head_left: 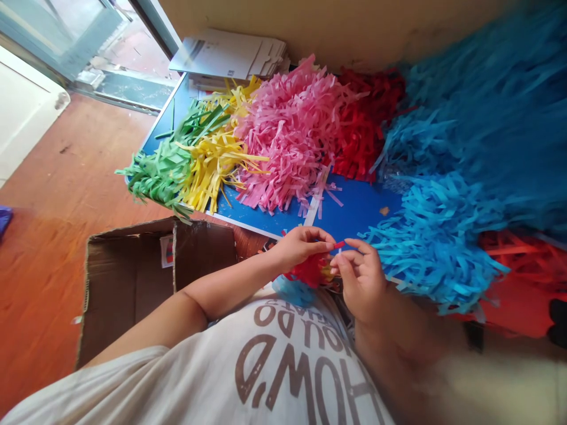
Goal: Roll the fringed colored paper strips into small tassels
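The left hand [301, 248] pinches a red paper strip [339, 244], holding it above the blue paper fringe [425, 254]. The right hand [361, 280] curls just beside it, its grip unclear.

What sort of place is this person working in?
Probably a craft workroom: heaps of cut paper fringe in many colours cover a blue table, with an open cardboard box on the floor.

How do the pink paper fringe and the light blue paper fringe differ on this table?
The pink paper fringe is pale pink, while the light blue paper fringe is turquoise. The pink paper fringe lies farther from the right hand, while the light blue paper fringe nearly reaches it. Both are piles of cut paper strips on a blue board.
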`<state>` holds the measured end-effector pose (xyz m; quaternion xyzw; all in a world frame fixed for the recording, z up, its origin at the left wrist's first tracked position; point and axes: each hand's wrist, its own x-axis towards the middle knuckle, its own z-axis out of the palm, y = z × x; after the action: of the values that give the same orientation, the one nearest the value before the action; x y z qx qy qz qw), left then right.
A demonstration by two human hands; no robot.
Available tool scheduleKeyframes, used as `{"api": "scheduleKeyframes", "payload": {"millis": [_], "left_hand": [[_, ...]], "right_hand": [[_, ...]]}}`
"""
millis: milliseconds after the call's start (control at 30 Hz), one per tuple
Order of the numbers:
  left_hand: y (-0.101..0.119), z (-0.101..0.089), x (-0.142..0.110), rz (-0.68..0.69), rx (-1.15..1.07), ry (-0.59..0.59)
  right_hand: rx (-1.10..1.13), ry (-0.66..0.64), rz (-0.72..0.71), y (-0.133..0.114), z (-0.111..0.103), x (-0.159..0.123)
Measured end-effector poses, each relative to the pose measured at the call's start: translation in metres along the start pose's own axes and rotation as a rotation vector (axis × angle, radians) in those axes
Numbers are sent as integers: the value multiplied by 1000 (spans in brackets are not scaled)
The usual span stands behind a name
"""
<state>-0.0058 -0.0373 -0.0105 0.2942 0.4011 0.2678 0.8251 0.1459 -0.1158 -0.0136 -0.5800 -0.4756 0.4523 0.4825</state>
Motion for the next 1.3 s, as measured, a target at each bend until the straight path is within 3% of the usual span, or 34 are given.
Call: {"api": "scheduleKeyframes", "payload": {"millis": [267, 500, 967, 1167, 1300], "left_hand": [[0, -1, -1, -85, -91, -69], [0, 0, -1, -124, -134, -42], [-2, 2, -3, -65, -47, -28], [-3, 1, 1, -103, -168, -120], [-4, 0, 2, -160, -225, -117]], "right_hand": [[-28, 14, 12, 8, -3, 1], [0, 84, 55, 6, -1, 1], [69, 74, 82, 4, 1, 3], [63, 143, 106, 5, 2, 4], [106, 181, 97, 2, 2, 3]]}}
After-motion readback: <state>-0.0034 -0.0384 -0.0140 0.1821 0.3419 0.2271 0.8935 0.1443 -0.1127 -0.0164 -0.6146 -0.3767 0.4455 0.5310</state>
